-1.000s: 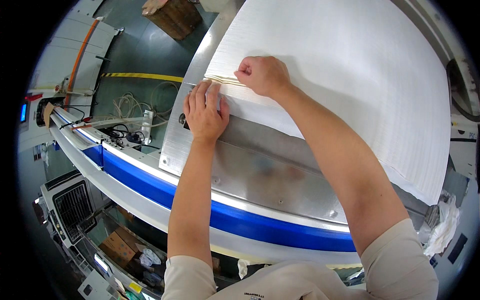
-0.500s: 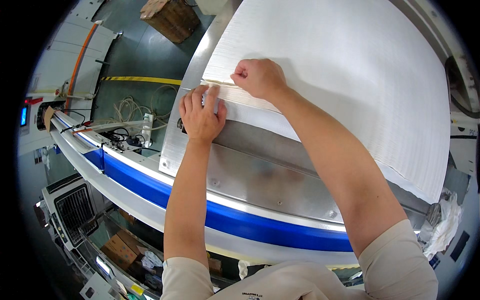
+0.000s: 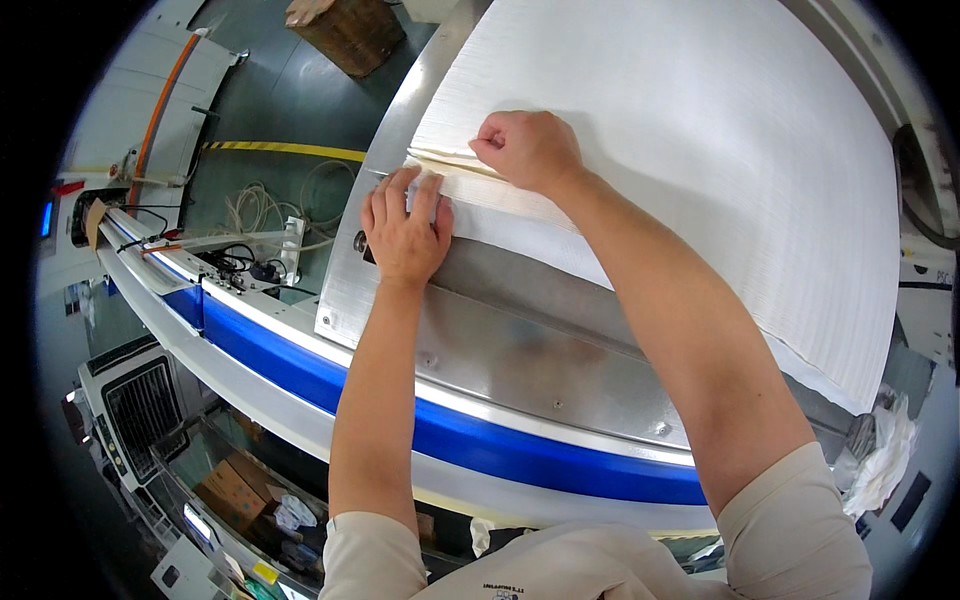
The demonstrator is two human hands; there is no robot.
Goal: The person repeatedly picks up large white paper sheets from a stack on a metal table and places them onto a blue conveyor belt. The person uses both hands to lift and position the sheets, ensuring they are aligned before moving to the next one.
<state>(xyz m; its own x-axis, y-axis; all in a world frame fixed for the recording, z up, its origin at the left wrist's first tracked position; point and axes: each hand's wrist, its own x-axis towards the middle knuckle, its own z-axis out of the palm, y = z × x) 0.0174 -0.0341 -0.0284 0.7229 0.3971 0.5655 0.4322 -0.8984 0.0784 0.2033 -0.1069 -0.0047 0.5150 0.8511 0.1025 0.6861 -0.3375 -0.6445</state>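
Observation:
A wide white ribbed sheet, which looks like layered fabric (image 3: 680, 130), covers a metal bed. My left hand (image 3: 405, 232) rests at its near left corner, fingers bent and apart, fingertips on the layered edge strip (image 3: 490, 190). Just beyond it, my right hand (image 3: 530, 150) is closed in a pinch above the top layer. Whatever lies between that thumb and forefinger is too small or hidden to make out. Beside both hands, a narrow cream-coloured gap (image 3: 447, 161) runs between the upper layer and the edge strip.
Along the near side of the metal bed (image 3: 520, 350) runs a blue-and-white rail (image 3: 540, 460). Coiled cables (image 3: 255, 212) lie on the floor at left, near a yellow-black floor stripe (image 3: 285, 149). A brown box (image 3: 345, 32) stands at the far left; crumpled plastic (image 3: 880, 450) hangs at right.
The right hand has shifted slightly right and away from me. The gap along the edge strip looks wider. My left hand stays at the corner.

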